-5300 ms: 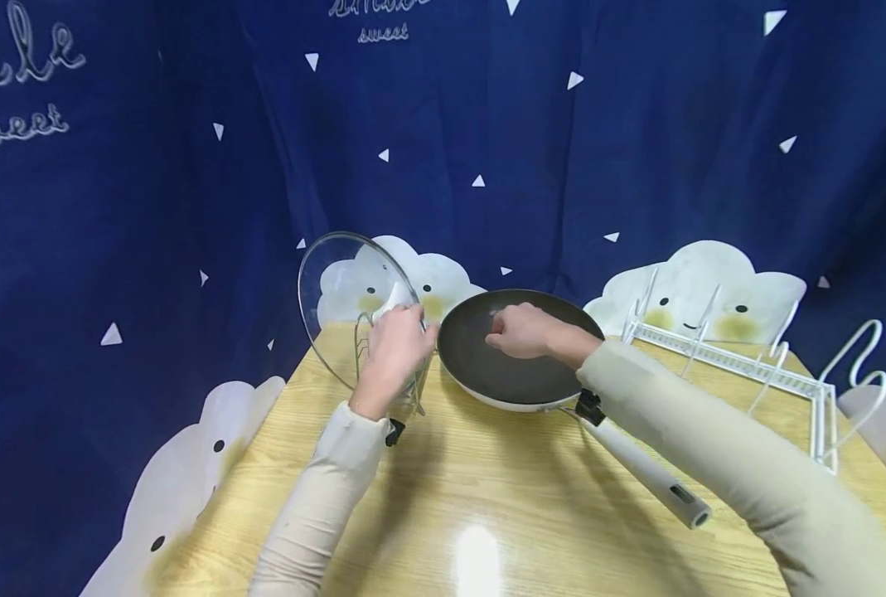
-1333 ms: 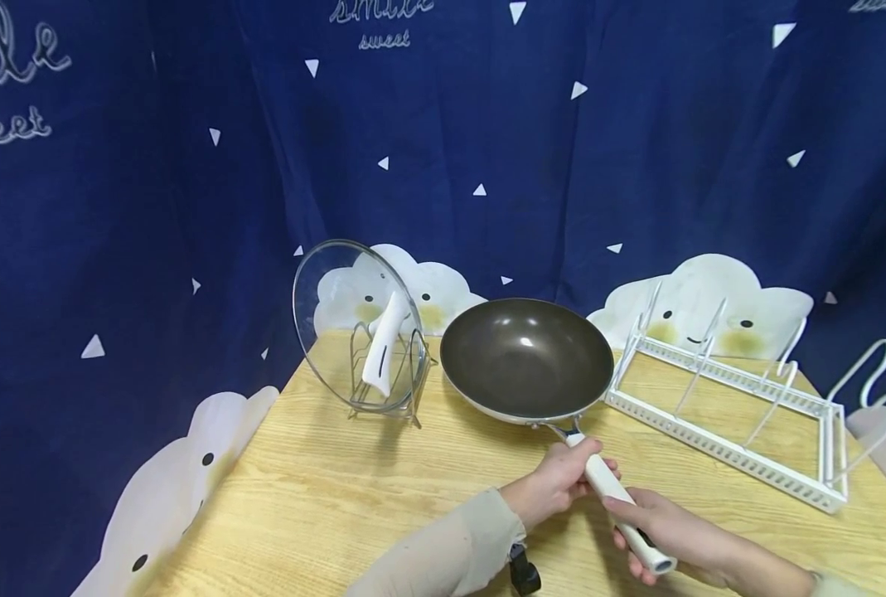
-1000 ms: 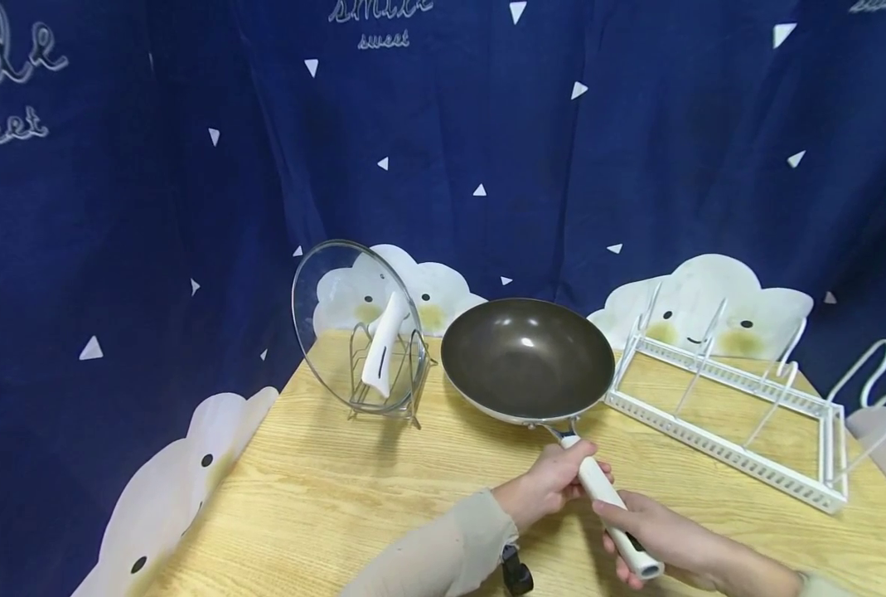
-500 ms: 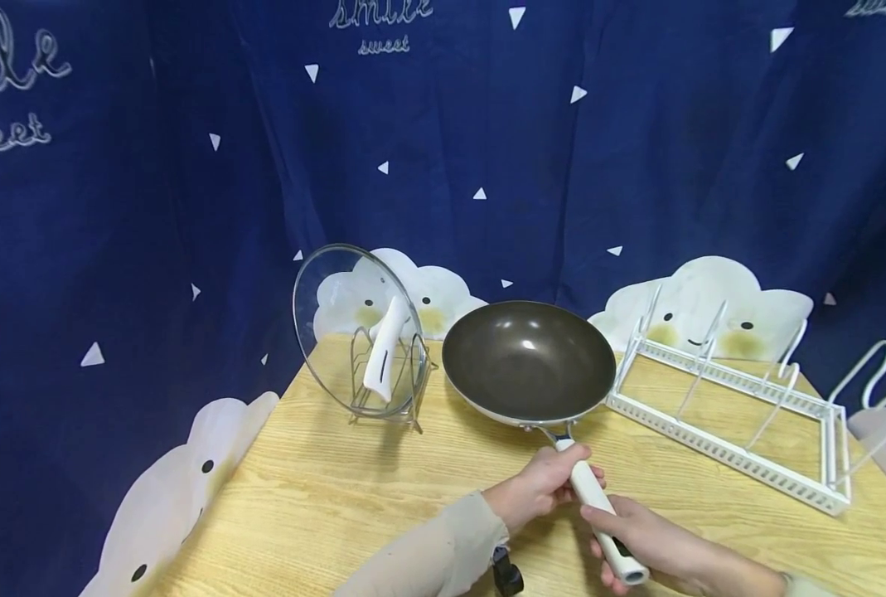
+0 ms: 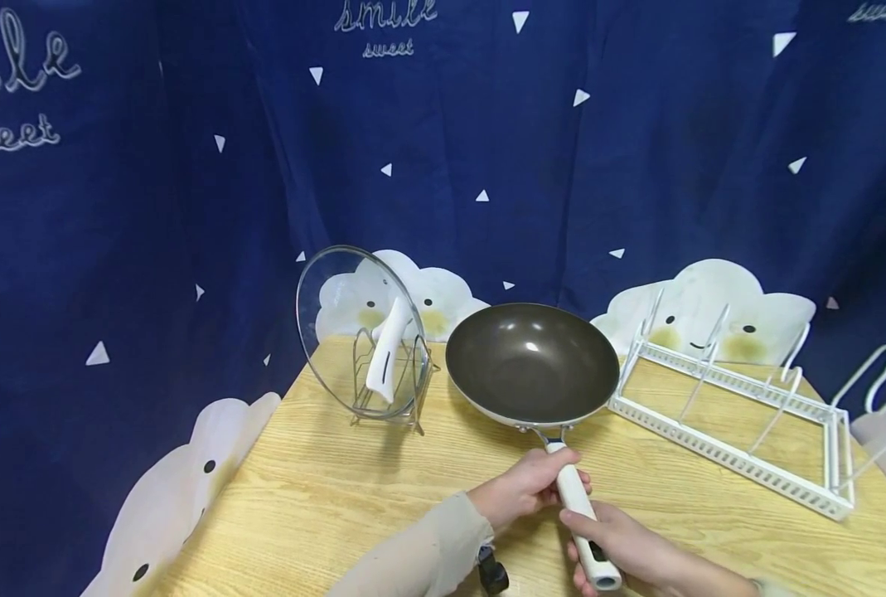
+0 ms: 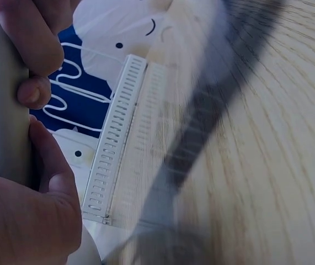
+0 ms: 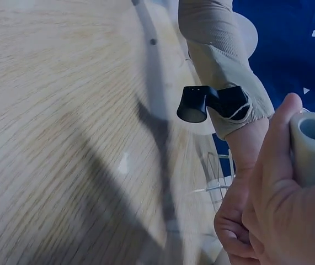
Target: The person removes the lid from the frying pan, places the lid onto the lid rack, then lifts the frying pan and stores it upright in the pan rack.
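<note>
A deep frying pan (image 5: 532, 361) with a dark inside and pale outside sits mid-table in the head view, its white handle (image 5: 575, 493) pointing toward me. My left hand (image 5: 520, 489) grips the handle close to the pan. Nearer the handle's end, my right hand (image 5: 622, 539) wraps round it with the thumb on top. The right wrist view shows the hollow handle end (image 7: 311, 146) poking out of that hand. To the left, a glass lid (image 5: 338, 332) with a white upright handle (image 5: 387, 352) leans in a small wire rack (image 5: 416, 414).
A white rack (image 5: 733, 448) with wire dividers lies on the right of the wooden table (image 5: 323, 506), close to the pan's right rim. Behind hangs a blue curtain (image 5: 443, 124) with cloud prints. A black wrist camera (image 5: 491, 572) sits under the left sleeve.
My left hand has left the lid and my right hand has come from over the pan; both now hold the pan's handle. Lately the handle has swung leftward, the pan body slightly right.
</note>
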Tool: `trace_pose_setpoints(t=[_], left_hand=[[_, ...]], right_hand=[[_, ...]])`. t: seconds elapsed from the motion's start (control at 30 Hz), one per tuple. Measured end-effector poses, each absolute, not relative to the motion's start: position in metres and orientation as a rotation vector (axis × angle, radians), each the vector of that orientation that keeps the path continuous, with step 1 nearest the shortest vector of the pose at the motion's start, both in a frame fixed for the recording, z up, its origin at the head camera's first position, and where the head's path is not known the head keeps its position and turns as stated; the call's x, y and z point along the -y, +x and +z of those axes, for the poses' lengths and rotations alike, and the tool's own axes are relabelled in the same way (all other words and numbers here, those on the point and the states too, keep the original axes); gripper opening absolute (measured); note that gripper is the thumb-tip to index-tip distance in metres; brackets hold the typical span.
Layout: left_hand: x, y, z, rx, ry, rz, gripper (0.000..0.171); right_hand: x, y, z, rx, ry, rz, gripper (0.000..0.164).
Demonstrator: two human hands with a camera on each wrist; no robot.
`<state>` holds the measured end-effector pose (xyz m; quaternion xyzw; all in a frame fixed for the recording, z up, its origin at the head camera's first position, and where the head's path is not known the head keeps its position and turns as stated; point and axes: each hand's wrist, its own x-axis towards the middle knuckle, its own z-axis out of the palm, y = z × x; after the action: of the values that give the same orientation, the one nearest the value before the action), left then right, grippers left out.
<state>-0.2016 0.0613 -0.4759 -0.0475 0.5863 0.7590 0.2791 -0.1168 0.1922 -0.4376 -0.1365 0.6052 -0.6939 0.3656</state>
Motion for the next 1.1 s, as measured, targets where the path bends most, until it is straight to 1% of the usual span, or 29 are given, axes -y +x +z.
trace_pose_setpoints(t=[0.1,0.33,0.47,0.57,0.67,0.73,0.9,1.0,1.1], left_hand=[[-0.058,-0.202,-0.475,-1.588,-0.122,2.022,0.031],[-0.052,-0.202,-0.474,-1.563,-0.124,2.033,0.017],[-0.049,-0.204,-0.475,-1.549,-0.09,2.025,0.022],[-0.046,-0.205,-0.475,-1.554,-0.058,2.01,0.028],[-0.043,-0.206,-0.476,-1.557,-0.039,1.995,0.027],[-0.042,-0.205,-0.476,-1.553,-0.035,1.989,0.024],[-0.04,-0.205,-0.477,-1.549,-0.02,1.987,0.016],[-0.039,-0.206,-0.478,-1.508,-0.002,1.994,0.012],[-0.039,-0.208,-0.478,-1.395,-0.002,1.999,0.011]], right_hand=[[-0.189,-0.118,-0.438,-1.543,-0.364,-1.787,0.03],[-0.182,-0.118,-0.439,-1.523,-0.404,-1.814,0.027],[-0.179,-0.118,-0.441,-1.54,-0.408,-1.831,0.026],[-0.175,-0.118,-0.442,-1.54,-0.397,-1.846,0.03],[-0.171,-0.117,-0.443,-1.53,-0.375,-1.868,0.033],[-0.168,-0.116,-0.443,-1.524,-0.353,-1.888,0.035],[-0.163,-0.116,-0.445,-1.463,-0.272,-1.946,0.03],[-0.161,-0.117,-0.446,-1.419,-0.227,-1.982,0.022],[-0.159,-0.117,-0.446,-1.442,-0.199,-1.985,0.017]])
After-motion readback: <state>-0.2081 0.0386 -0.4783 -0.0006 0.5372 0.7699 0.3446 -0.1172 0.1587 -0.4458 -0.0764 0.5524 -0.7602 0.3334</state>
